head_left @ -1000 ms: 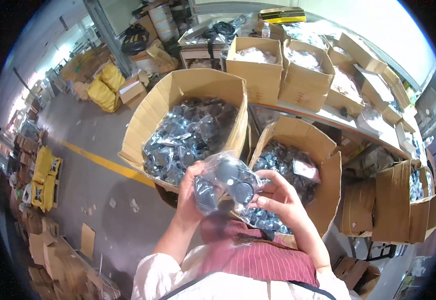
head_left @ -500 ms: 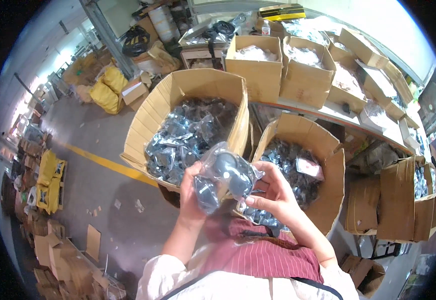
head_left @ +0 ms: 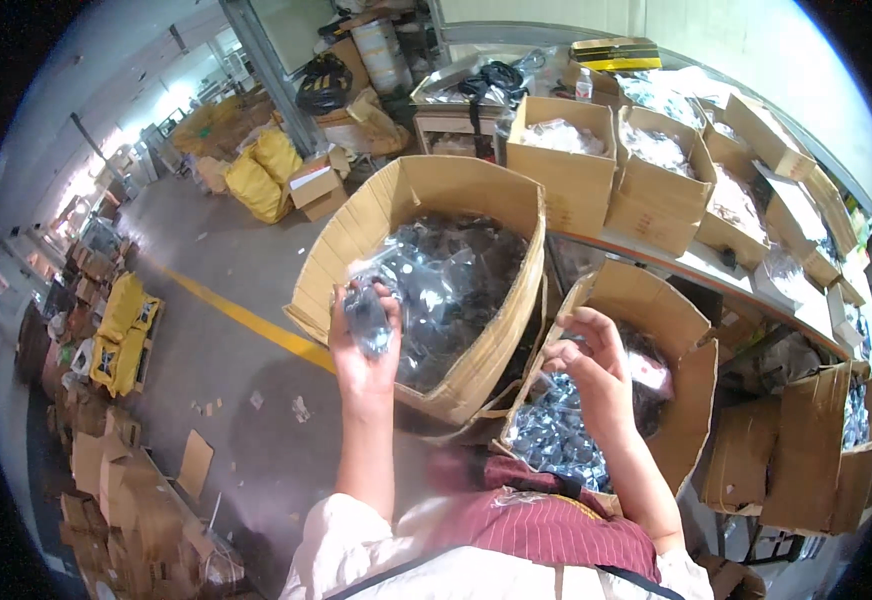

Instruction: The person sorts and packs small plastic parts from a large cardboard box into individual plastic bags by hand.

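Observation:
My left hand (head_left: 364,374) is closed round a clear plastic bag (head_left: 367,318) with a dark, rounded, glossy piece inside. It is at the left wall of a large open carton (head_left: 496,340), which holds many similar bagged dark pieces. Over a second, smaller carton (head_left: 689,420) to the right, my right hand (head_left: 601,372) has its fingers bent but apart, with nothing visible in them. Bagged dark pieces (head_left: 556,425) fill that carton too, and a pinkish-white packet (head_left: 649,374) lies among them.
Several cartons of bagged goods stand on a long bench (head_left: 696,262) at the back right. Another brown carton (head_left: 801,450) is at the right. Yellow sacks (head_left: 261,178) and flattened cardboard (head_left: 116,470) lie to the left, near a yellow floor line (head_left: 246,318).
My hands have parted. The left has carried the bagged piece up and left to the large carton; the right has let go and moved right. The view has shifted slightly.

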Motion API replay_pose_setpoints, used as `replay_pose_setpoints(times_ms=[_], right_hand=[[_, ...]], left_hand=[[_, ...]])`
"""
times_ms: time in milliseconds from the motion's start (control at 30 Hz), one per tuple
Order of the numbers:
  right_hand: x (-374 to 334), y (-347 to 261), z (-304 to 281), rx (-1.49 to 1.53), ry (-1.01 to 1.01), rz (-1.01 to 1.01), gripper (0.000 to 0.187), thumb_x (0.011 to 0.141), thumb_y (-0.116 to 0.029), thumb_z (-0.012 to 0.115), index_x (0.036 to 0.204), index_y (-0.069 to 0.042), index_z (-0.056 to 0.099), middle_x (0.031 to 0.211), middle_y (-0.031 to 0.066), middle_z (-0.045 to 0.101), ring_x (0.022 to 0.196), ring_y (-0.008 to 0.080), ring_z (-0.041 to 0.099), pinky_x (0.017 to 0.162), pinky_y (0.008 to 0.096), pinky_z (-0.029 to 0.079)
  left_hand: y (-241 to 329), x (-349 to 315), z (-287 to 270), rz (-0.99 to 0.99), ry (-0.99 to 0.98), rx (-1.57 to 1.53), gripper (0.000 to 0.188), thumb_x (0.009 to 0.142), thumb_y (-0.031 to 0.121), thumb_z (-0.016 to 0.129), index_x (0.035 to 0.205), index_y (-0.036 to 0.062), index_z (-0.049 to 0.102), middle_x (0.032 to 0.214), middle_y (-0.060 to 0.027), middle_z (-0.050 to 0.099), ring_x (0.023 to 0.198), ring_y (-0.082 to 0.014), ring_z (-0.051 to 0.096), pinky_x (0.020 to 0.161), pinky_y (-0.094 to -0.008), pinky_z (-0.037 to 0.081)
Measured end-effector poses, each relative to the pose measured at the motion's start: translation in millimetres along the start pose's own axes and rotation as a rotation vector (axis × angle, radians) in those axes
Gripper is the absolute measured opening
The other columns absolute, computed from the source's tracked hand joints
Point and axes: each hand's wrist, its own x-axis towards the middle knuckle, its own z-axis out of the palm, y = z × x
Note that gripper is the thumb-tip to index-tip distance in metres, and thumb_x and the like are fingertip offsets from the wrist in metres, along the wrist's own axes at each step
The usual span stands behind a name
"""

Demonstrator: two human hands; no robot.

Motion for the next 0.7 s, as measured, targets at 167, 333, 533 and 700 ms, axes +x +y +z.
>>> replay_pose_setpoints(times_ms=[167, 333, 533, 700], right_hand=[[-0.9, 8.2, 4.8, -0.209, -0.115, 0.017, 0.049, 0.096, -0.005, 0.063, 0.138, -0.004, 0.039, 0.135, 0.0119, 0.047, 0.104, 0.0159, 0.061, 0.092, 0.0327, 0.052], [-0.3, 1.0, 23.5, -0.347, -0.302, 0.066, 0.057, 0.099, -0.013, 0.064, 0.145, -0.003, 0.031, 0.118, 0.0174, 0.059, 0.113, 0.0213, 0.061, 0.095, 0.0343, 0.050], [5.4, 10.0, 12.8, -0.236, -0.174, 0.024, 0.052, 0.097, -0.008, 0.066, 0.140, 0.001, 0.038, 0.122, 0.0136, 0.060, 0.111, 0.0172, 0.061, 0.095, 0.0309, 0.050], [5.2, -0.3, -1.3, -0.080, -0.049, 0.041, 0.046, 0.091, -0.002, 0.073, 0.131, 0.001, 0.050, 0.118, 0.0099, 0.063, 0.107, 0.0156, 0.063, 0.095, 0.0310, 0.052]], left_hand=[[-24.9, -16.2, 9.0, -0.025, 0.078, 0.433, 0.030, 0.105, 0.020, 0.051, 0.128, 0.0013, 0.058, 0.126, -0.0188, 0.065, 0.114, -0.0274, 0.064, 0.096, -0.0450, 0.055], [-71.6, -34.1, 21.2, -0.216, -0.023, 0.589, 0.033, 0.107, 0.015, 0.045, 0.137, 0.0024, 0.050, 0.128, -0.0127, 0.061, 0.116, -0.0238, 0.062, 0.102, -0.0396, 0.049], [-82.5, -39.3, 29.9, -0.291, -0.094, 0.609, 0.042, 0.103, 0.008, 0.045, 0.145, -0.0007, 0.043, 0.136, -0.0170, 0.058, 0.124, -0.0250, 0.059, 0.108, -0.0398, 0.047], [-83.5, -40.8, 34.7, -0.345, -0.205, 0.649, 0.056, 0.090, -0.006, 0.053, 0.145, -0.0023, 0.042, 0.138, -0.0182, 0.057, 0.128, -0.0272, 0.057, 0.113, -0.0394, 0.044]])
